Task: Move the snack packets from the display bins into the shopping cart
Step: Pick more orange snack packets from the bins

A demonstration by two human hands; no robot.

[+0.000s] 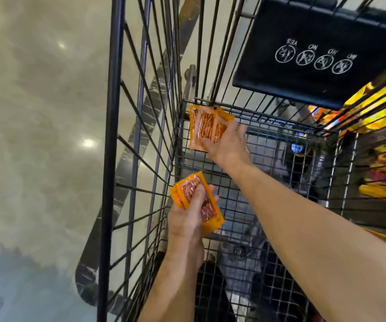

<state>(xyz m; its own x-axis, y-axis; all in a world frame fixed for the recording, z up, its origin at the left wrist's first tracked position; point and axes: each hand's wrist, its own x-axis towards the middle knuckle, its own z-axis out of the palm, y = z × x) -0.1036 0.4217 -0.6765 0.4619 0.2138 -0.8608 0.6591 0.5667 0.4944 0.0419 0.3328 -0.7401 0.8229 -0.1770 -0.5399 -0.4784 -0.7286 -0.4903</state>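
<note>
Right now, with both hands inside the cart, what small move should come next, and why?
Probably let go with the right hand: its orange packets already sit low in the far corner of the shopping cart, against the wire. The left hand grips more packets nearer, which could follow.

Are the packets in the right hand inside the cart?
Inside: the right hand holds the packets between the wire walls of the cart.

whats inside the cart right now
The far packets in the right hand and near packets in the left hand, over the wire floor. Hands cover part of each bunch, so counts are hidden.
</note>
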